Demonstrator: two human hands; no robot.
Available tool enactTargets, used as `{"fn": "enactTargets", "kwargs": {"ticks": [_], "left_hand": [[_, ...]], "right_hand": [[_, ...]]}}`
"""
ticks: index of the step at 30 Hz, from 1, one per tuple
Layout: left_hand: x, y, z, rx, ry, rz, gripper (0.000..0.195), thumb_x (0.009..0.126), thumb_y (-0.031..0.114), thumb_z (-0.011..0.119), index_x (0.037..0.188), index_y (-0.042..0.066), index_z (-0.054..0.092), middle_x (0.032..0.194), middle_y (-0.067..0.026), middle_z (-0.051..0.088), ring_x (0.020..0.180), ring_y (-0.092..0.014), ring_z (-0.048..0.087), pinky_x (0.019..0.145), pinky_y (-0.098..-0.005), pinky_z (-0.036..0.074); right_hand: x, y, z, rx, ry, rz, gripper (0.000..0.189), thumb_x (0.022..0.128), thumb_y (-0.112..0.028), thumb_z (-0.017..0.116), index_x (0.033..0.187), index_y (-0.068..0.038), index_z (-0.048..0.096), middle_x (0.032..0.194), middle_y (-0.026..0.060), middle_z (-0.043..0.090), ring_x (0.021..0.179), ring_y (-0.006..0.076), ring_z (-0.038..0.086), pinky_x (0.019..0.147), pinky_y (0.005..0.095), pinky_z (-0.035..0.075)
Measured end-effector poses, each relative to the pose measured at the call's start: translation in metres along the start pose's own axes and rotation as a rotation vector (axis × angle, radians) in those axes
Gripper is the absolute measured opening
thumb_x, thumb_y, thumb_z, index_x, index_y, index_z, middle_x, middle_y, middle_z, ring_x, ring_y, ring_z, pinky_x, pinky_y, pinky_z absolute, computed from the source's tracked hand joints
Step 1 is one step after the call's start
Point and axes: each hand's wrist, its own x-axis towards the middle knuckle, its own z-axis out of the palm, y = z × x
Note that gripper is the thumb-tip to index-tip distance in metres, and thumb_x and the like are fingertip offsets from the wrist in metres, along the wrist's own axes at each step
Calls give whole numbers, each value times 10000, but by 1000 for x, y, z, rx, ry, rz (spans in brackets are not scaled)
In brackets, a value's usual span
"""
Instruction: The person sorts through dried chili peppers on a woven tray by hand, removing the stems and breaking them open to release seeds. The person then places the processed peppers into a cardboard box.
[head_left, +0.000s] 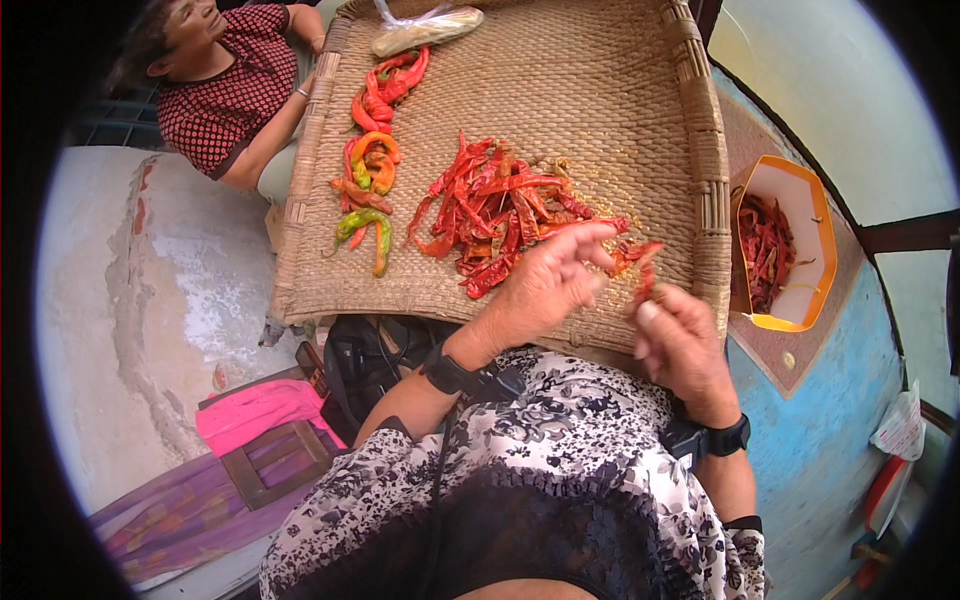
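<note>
A woven wicker tray (555, 90) lies before me, with a heap of dried red chilies (487, 202) near its middle. My right hand (682, 349), over the tray's near right corner, pinches a dried red chili (646, 274) between thumb and fingers; the chili is slightly blurred. My left hand (551, 274) hovers at the heap's near right side, fingers apart and holding nothing that I can see. Part of the heap is hidden behind it. Pale seeds (626, 206) are scattered to the right of the heap.
Fresh red chilies (386, 90) and green-orange chilies (367, 225) line the tray's left side below a plastic-wrapped bundle (431, 30). An open box (814, 247) of dried chilies stands at right. Another person (232, 82) sits at upper left, and a pink cloth (262, 412) lies at lower left.
</note>
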Motion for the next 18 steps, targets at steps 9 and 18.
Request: {"fn": "enactTargets", "kwargs": {"ticks": [9,18], "left_hand": [[24,-5,-9,1202,147,443,384,763,29,612,1138,46,532,1079,-141,541,827,-343,598,690,-396,507],[39,2,-15,1303,152,309,257,795,64,604,1047,26,572,937,-123,570,763,-322,601,627,-374,494]], "right_hand": [[-7,-4,-75,1235,297,-446,420,973,-317,443,1240,6,469,694,4,504,604,75,445,492,186,385],[5,-3,-19,316,207,-253,256,937,-188,523,1123,-15,556,730,3,579,557,41,483,495,185,430]]}}
